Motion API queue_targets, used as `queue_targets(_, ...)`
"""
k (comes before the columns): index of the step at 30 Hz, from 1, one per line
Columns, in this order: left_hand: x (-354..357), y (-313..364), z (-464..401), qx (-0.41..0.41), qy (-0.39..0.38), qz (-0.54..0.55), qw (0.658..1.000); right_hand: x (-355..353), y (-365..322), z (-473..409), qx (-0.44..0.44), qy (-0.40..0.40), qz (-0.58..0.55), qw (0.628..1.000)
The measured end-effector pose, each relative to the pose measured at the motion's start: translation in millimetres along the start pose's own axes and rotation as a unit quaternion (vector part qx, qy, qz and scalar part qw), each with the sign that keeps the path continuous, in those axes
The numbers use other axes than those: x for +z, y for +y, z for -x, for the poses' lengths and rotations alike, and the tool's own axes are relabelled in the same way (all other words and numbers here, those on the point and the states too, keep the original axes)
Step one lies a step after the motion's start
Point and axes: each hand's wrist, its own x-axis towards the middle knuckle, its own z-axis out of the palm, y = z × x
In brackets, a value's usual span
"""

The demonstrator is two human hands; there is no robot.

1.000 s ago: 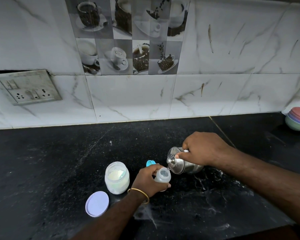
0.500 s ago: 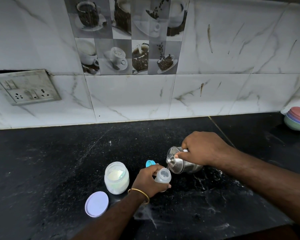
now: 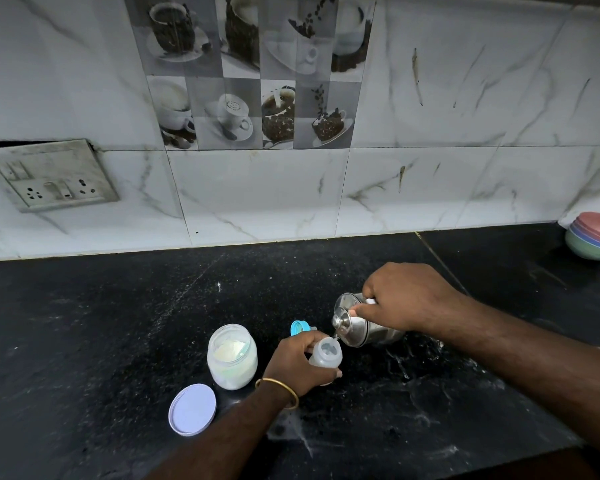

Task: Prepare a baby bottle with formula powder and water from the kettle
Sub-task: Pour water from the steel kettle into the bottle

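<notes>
Step in hand: pouring water; the right hand (image 3: 407, 299) tips the steel kettle (image 3: 364, 327) so its spout sits just over the open mouth of the baby bottle (image 3: 326, 355).
Left grip: the left hand (image 3: 298, 365) is clenched around the baby bottle, steadying it on the worktop (image 3: 84, 341) near the front edge, about mid-width.
Right grip: wrapped around the kettle's handle, with a fingertip on the lid knob.
Fill level: cannot tell; the bottle is translucent and small in view.
Next move, as I judge it: level the kettle once the water is enough, set it down, then fit the blue bottle cap (image 3: 300, 328), which lies just behind the left hand.
Formula: the open powder jar (image 3: 232, 356) stands left of the bottle; its lid (image 3: 192, 409) lies flat nearer the front edge.
Surface: black speckled stone worktop, pale smears near the front.
Room: marble-look wall tiles, coffee-cup picture tiles (image 3: 253, 71), a socket plate (image 3: 52, 174) at left, stacked pastel bowls (image 3: 594, 237) at the far right corner.
</notes>
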Motion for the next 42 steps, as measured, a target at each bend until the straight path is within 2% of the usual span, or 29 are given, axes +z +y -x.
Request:
queue_targets(20, -2, 1, 2, -0.001, -0.008, -0.005, 1.0, 11, -1, 5, 0.016, -0.021, -0.013, 1.0)
queue_targets(32, -3, 4, 6, -0.01, -0.013, 0.015, 1.0, 37, 10, 12, 0.064, -0.031, -0.106, 0.992)
queue_targets(37, -3, 4, 6, -0.024, 0.0, 0.035, 0.999, 64, 25, 15, 0.104, -0.03, -0.252, 0.962)
queue_targets(42, -6, 7, 7, -0.032, 0.014, 0.047, 0.998, 99, 37, 21, 0.154, -0.044, -0.43, 0.888)
